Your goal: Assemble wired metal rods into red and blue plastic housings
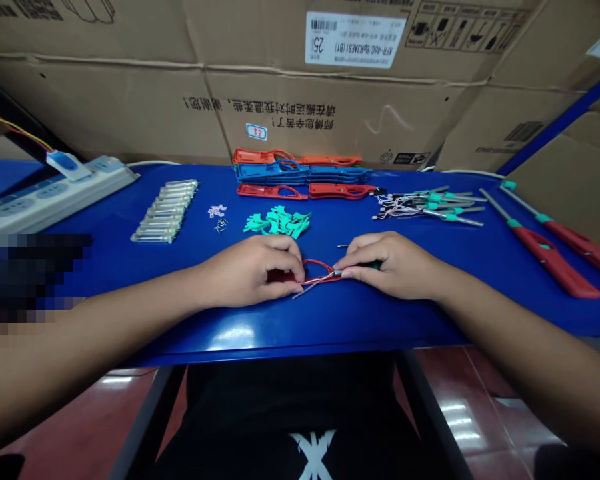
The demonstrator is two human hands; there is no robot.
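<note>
My left hand (265,270) is closed around the left part of a red lighter handle shell (325,279), low over the front of the blue table. The shell's looped end shows between my hands. My right hand (393,267) pinches a small metal end (337,272) at the shell's right side. From there thin pale wires (310,288) run left toward my left fingertips. A thin metal tip (343,247) pokes out above my right fingers, and a dark green part (374,265) shows under them. What these belong to is mostly hidden by the hand.
Behind my hands lie green plastic pieces (280,222), stacked orange, blue and red shells (300,175), and metal tubes with wires (435,205). Clear cylinders (167,210), small white parts (217,211) and a power strip (50,190) are left. Red lighters (555,257) lie right. Cardboard (260,87) stands behind.
</note>
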